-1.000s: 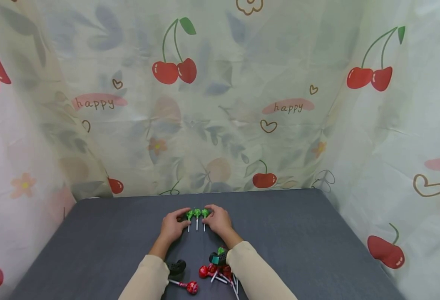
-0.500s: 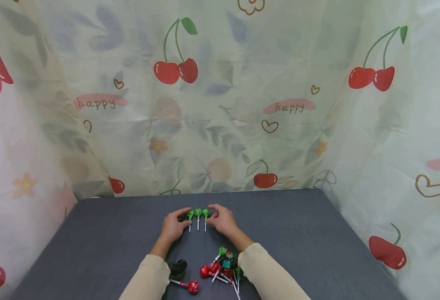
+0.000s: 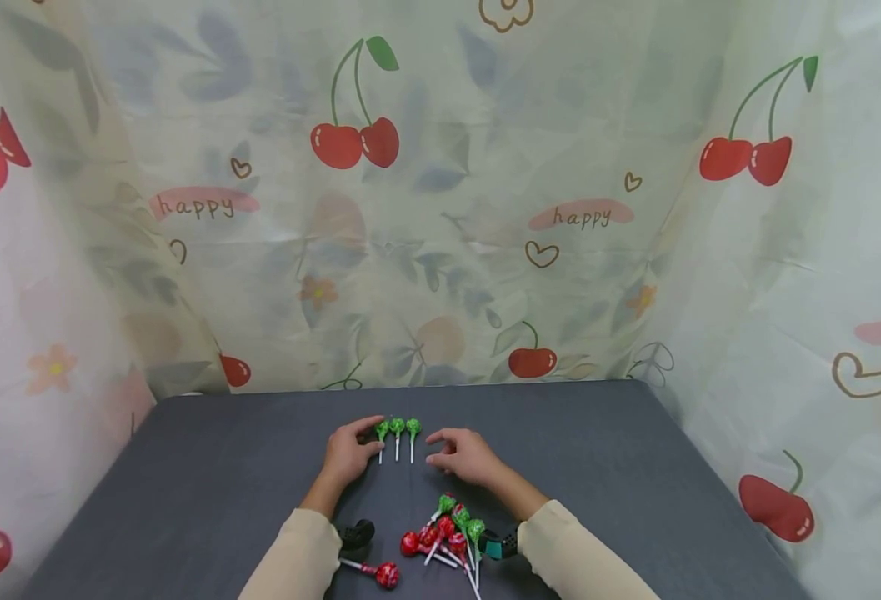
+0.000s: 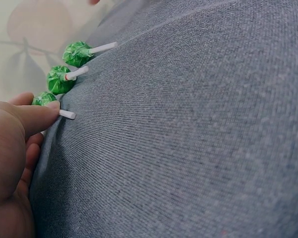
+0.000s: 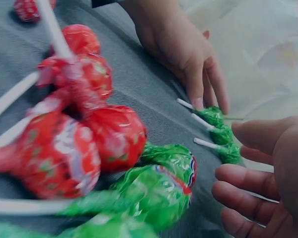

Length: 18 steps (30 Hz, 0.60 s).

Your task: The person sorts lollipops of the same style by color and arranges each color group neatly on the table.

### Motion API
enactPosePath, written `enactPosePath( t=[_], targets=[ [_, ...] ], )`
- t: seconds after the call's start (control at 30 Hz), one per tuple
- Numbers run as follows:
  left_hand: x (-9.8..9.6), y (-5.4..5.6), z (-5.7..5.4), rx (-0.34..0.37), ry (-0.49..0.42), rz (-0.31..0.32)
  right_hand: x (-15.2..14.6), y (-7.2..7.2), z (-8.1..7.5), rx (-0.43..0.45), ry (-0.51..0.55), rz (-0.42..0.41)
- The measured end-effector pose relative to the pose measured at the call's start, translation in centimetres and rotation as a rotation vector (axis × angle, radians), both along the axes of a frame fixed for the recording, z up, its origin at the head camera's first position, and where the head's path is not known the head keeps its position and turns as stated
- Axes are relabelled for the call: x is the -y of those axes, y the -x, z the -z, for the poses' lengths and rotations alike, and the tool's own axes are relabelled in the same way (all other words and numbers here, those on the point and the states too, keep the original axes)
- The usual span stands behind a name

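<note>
Three lollipops in green wrappers lie side by side at the far part of the table, white sticks toward me: a left one (image 3: 382,428), a middle one (image 3: 397,426) and a right one (image 3: 413,426). My left hand (image 3: 346,451) pinches the left one between thumb and index finger; in the left wrist view its thumb (image 4: 42,113) lies over the base of the wrapped head. To the right of the row, my right hand (image 3: 467,457) holds nothing, its fingers loosely spread and apart from the right lollipop.
Nearer me lies a pile of several lollipops, some red (image 3: 446,527) and some green (image 3: 475,530), close to my right wrist. A single red lollipop (image 3: 387,575) lies left of the pile. Dark grey cloth (image 3: 245,475) covers the table, with a cherry-print curtain (image 3: 440,208) behind.
My right hand has let go of the right green lollipop and moved right and slightly back toward me. The left hand stays at the left lollipop. More of the pile shows.
</note>
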<state>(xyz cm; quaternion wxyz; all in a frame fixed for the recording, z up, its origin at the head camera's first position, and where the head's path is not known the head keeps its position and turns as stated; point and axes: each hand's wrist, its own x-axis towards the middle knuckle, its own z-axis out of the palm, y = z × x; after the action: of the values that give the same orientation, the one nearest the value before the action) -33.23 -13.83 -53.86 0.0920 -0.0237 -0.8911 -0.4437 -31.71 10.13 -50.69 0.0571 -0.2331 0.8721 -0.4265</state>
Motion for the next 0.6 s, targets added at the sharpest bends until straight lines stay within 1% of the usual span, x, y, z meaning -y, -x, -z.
enactPosePath(
  t=[0.13,0.27,0.47,0.6],
  targets=[
    [-0.1,0.0,0.0,0.001,0.002,-0.003,-0.8,-1.0,-0.1,-0.020,-0.042,-0.031],
    [-0.1,-0.1,0.0,-0.003,0.004,-0.005,-1.4,-2.0,0.1,-0.029,-0.075,-0.045],
    [-0.1,-0.1,0.0,-0.005,0.009,-0.004,-1.7,-2.9,0.7,0.003,-0.085,-0.050],
    [-0.1,-0.1,0.0,-0.010,0.003,-0.008,-1.8,-3.4,0.9,0.026,-0.078,-0.059]
  ],
)
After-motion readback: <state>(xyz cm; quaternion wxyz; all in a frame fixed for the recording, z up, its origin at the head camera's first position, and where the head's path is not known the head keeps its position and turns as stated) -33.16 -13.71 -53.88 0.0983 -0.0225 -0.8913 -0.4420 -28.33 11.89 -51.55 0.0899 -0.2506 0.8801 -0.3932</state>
